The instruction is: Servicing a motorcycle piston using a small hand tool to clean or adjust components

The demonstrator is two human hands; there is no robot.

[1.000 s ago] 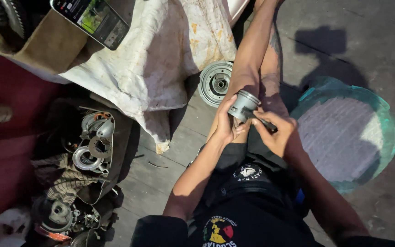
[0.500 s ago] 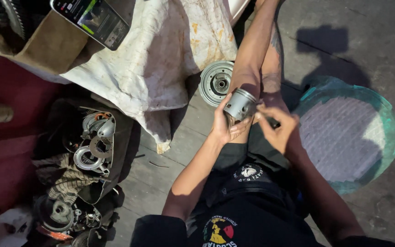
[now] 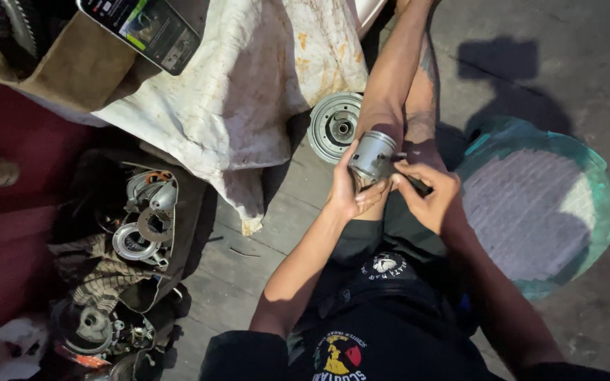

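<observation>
A small silver metal cylinder, shaped like a piston [image 3: 373,155], is gripped in my left hand [image 3: 347,192] above my bent knee. My right hand [image 3: 428,194] pinches a thin dark tool [image 3: 418,185] whose tip meets the piston's right side. Both hands sit close together over my dark shorts. Just behind the piston, a round grey metal disc with a centre hub [image 3: 335,127] lies on the concrete floor beside my leg.
A stained white cloth [image 3: 248,92] drapes at upper centre, with a phone [image 3: 141,28] on a brown bag above it. A dark tray of round metal engine parts [image 3: 142,226] lies at left. A teal-rimmed round mesh basket [image 3: 538,204] sits at right.
My right hand has shifted slightly up and closer against the piston's side. My left hand has turned the piston a little; the rest is unchanged.
</observation>
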